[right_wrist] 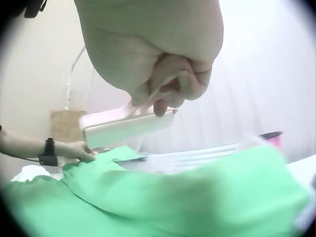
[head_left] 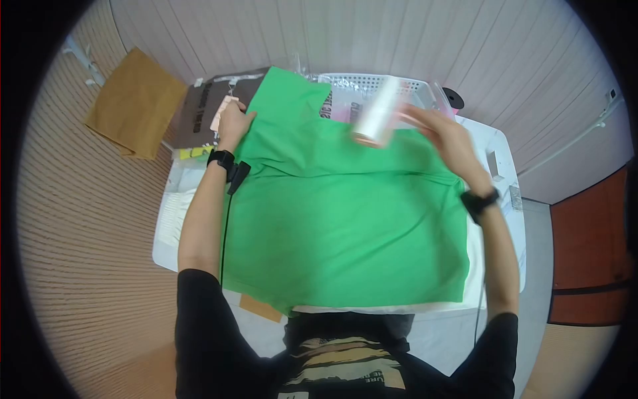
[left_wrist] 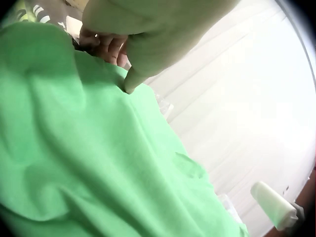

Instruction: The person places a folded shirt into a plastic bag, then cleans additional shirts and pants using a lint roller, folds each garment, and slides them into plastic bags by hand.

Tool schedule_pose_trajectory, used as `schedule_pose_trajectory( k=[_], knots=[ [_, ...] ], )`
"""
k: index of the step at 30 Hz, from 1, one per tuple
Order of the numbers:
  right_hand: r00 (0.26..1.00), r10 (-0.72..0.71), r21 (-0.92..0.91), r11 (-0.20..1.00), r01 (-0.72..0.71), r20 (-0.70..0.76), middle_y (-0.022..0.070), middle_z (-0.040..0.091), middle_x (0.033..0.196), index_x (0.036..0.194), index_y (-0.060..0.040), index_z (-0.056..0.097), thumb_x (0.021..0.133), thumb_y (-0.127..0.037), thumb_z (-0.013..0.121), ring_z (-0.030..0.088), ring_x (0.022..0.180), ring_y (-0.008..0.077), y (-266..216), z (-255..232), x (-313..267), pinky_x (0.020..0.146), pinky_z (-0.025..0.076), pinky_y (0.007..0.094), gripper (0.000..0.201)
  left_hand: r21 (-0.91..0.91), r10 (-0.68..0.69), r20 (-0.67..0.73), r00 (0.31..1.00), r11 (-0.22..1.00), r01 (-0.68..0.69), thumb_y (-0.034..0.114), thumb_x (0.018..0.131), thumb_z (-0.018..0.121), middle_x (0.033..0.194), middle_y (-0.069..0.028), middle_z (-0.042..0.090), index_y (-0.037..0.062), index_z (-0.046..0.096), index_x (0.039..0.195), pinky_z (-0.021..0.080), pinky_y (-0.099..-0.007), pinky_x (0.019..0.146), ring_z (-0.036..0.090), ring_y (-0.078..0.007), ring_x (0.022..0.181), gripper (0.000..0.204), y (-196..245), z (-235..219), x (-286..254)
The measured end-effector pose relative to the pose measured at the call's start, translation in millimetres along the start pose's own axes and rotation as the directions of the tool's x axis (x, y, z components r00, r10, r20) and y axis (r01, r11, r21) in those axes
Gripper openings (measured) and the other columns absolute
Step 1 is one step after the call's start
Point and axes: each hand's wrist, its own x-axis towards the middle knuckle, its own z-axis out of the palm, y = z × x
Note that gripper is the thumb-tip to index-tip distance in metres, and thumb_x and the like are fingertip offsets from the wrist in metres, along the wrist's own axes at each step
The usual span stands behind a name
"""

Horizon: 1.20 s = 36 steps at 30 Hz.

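A green cloth garment point(head_left: 345, 226) lies spread over the table, its far left part reaching up to the back. At that part's left edge is my left hand point(head_left: 234, 126), the thumb on the fabric and the fingers curled behind its edge in the left wrist view. A small pale pink piece point(head_left: 224, 113) on a clip sits beside these fingers. My right hand point(right_wrist: 173, 81) grips the pink handle of a lint roller point(right_wrist: 126, 128). Its white roll is held above the far side of the garment and looks blurred in the head view.
A white perforated basket point(head_left: 415, 85) with plastic-wrapped items stands at the back. To the left are a dark printed packet point(head_left: 199, 116) and a hanging brown cloth point(head_left: 136, 106). A black spool point(head_left: 453, 98) is near the back right. White table surface point(head_left: 492, 143) shows at the right.
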Motion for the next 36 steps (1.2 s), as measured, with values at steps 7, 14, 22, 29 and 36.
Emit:
schedule_pose_trajectory(
  k=[7, 14, 22, 29, 36],
  knots=[
    [0.987, -0.110, 0.029, 0.993, 0.114, -0.121, 0.0137, 0.071, 0.116, 0.135, -0.0222, 0.065, 0.100, -0.017, 0.057, 0.072, 0.103, 0.0355, -51.2, 174.2, 142.9, 0.084, 0.056, 0.0490, 0.036, 0.024, 0.028, 0.139, 0.990, 0.999, -0.032, 0.022, 0.079, 0.083, 0.082, -0.0157, 0.075, 0.0027, 0.076, 0.088, 0.058, -0.0406, 0.076, 0.075, -0.0305, 0.081, 0.022, -7.6, -17.9, -15.2],
    [0.984, -0.108, -0.194, 0.972, 0.134, 0.139, 0.0117, 0.072, 0.112, 0.132, -0.0220, 0.066, 0.099, -0.017, 0.058, 0.073, 0.097, 0.0356, -33.0, 168.7, 147.7, 0.079, 0.057, 0.0479, 0.035, -0.073, 0.024, 0.250, 0.968, 0.997, -0.006, 0.015, 0.084, 0.079, 0.074, -0.0076, 0.072, -0.0012, 0.077, 0.093, 0.055, -0.0336, 0.068, 0.070, -0.0157, 0.069, 0.019, -8.7, -40.9, -22.5],
    [0.990, -0.113, -0.209, 0.969, 0.129, 0.084, 0.0126, 0.069, 0.106, 0.138, -0.0172, 0.062, 0.099, -0.010, 0.059, 0.069, 0.088, 0.0361, -41.5, 37.9, 42.8, 0.071, 0.053, 0.0462, 0.040, -0.106, 0.037, 0.241, 0.970, 0.994, -0.012, 0.026, 0.083, 0.080, 0.078, -0.0123, 0.073, -0.0014, 0.075, 0.088, 0.056, -0.0350, 0.071, 0.072, -0.0224, 0.073, 0.029, -8.7, -35.7, -16.3],
    [0.887, 0.395, -0.034, 0.916, -0.399, 0.239, 0.0174, 0.070, 0.116, 0.139, -0.0078, 0.060, 0.096, -0.005, 0.063, 0.068, 0.100, 0.0414, -81.9, -45.4, -166.4, 0.080, 0.055, 0.0455, 0.043, 0.122, 0.075, 0.183, 0.980, 0.988, -0.098, 0.051, 0.086, 0.076, 0.092, -0.0146, 0.076, 0.0054, 0.072, 0.098, 0.055, -0.0449, 0.076, 0.074, -0.0343, 0.089, 0.048, 2.9, -16.8, -4.7],
    [0.720, 0.686, -0.173, 0.700, -0.693, -0.107, 0.0203, 0.070, 0.126, 0.141, -0.0042, 0.056, 0.100, -0.002, 0.058, 0.070, 0.114, 0.0400, -58.0, -75.5, -323.0, 0.092, 0.056, 0.0425, 0.040, 0.346, -0.031, 0.234, 0.972, 0.937, -0.053, 0.059, 0.087, 0.072, 0.097, -0.0155, 0.076, 0.0093, 0.071, 0.095, 0.056, -0.0483, 0.079, 0.074, -0.0358, 0.095, 0.050, 18.8, -23.8, 14.1]
  ],
)
